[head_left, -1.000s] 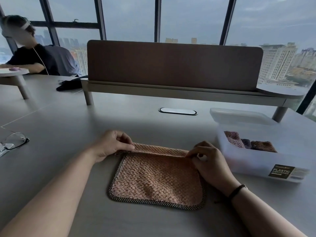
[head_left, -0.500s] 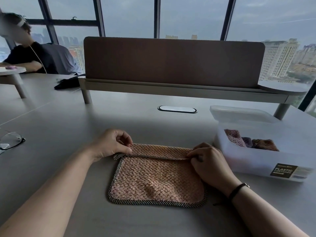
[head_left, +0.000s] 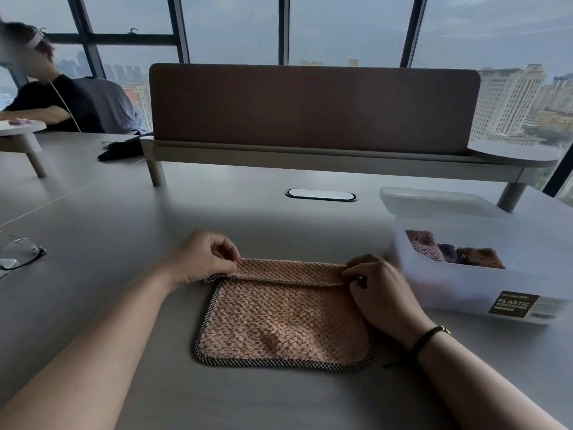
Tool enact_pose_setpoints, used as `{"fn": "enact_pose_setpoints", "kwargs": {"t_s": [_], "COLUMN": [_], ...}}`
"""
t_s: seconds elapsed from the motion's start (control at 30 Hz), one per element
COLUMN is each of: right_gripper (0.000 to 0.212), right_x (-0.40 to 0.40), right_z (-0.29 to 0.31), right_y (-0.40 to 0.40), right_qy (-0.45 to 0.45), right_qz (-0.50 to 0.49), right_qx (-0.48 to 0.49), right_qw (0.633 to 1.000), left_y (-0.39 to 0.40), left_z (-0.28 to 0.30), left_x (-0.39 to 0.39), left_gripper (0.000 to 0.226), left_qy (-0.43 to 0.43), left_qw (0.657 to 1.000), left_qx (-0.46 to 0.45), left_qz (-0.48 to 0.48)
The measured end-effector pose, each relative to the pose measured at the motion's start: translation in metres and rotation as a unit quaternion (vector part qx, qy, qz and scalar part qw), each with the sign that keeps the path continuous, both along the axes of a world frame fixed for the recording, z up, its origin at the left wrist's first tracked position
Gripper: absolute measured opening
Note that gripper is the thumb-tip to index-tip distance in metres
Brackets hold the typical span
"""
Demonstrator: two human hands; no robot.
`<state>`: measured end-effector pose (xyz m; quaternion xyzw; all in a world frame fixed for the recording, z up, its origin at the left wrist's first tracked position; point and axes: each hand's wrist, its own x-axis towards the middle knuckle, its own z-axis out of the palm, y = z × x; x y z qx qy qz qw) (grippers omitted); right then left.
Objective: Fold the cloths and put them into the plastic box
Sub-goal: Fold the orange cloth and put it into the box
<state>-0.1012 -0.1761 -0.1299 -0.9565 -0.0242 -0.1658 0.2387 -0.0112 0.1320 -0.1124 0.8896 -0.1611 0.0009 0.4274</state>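
A pink waffle-weave cloth (head_left: 283, 324) with a dark checked border lies on the grey table in front of me. Its far edge is turned over towards me in a narrow band. My left hand (head_left: 203, 259) pinches the cloth's far left corner. My right hand (head_left: 376, 288) pinches the far right corner. To the right stands the translucent plastic box (head_left: 483, 287), open, with folded cloths (head_left: 454, 252) in pink, purple and brown inside.
The box's lid (head_left: 434, 201) lies just behind the box. Glasses (head_left: 18, 252) rest at the table's left edge. A brown divider panel (head_left: 313, 108) on a shelf runs across the back. Another person (head_left: 46, 100) sits at the far left.
Both hands have drawn the cloth's far edge slightly further over towards me, widening the folded band. The hands keep their grip on the corners.
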Motion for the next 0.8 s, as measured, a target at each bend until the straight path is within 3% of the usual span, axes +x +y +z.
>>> {"fn": "enact_pose_setpoints", "kwargs": {"t_s": [0.1,0.23,0.3,0.4,0.47,0.53,0.63,0.8], "right_gripper": [0.031,0.020,0.021,0.056,0.082,0.096,0.102,0.099], "right_x": [0.000,-0.004,-0.009,-0.016,-0.015,-0.012,-0.008,-0.005], "right_z": [-0.001,0.003,0.005,0.002,-0.002,-0.004,-0.003,-0.001], "right_y": [-0.001,0.008,0.015,0.025,0.027,0.026,0.023,0.014], "right_qy": [0.009,-0.110,-0.125,0.005,0.085,0.111,0.126,0.143], "right_qz": [0.002,0.009,0.051,0.129,0.141,0.127,0.117,0.138], "right_qx": [-0.014,0.017,0.013,-0.046,-0.110,-0.144,-0.176,-0.197], "right_qw": [1.000,0.994,0.991,0.991,0.980,0.975,0.969,0.960], "left_y": [-0.003,-0.014,-0.022,-0.031,-0.039,-0.048,-0.055,-0.059], "left_z": [-0.001,0.004,0.005,0.000,-0.003,-0.005,-0.009,-0.013], "left_x": [0.000,-0.008,-0.013,-0.018,-0.025,-0.033,-0.038,-0.034], "left_gripper": [0.015,0.009,0.010,0.034,0.055,0.074,0.090,0.101], "left_qy": [-0.049,-0.135,-0.161,-0.161,-0.102,-0.040,-0.018,-0.032], "left_qw": [0.998,0.990,0.984,0.972,0.962,0.943,0.913,0.887], "left_qx": [0.041,0.042,0.042,0.130,0.205,0.272,0.358,0.420], "left_qz": [0.001,-0.023,-0.063,-0.112,-0.151,-0.186,-0.195,-0.186]}}
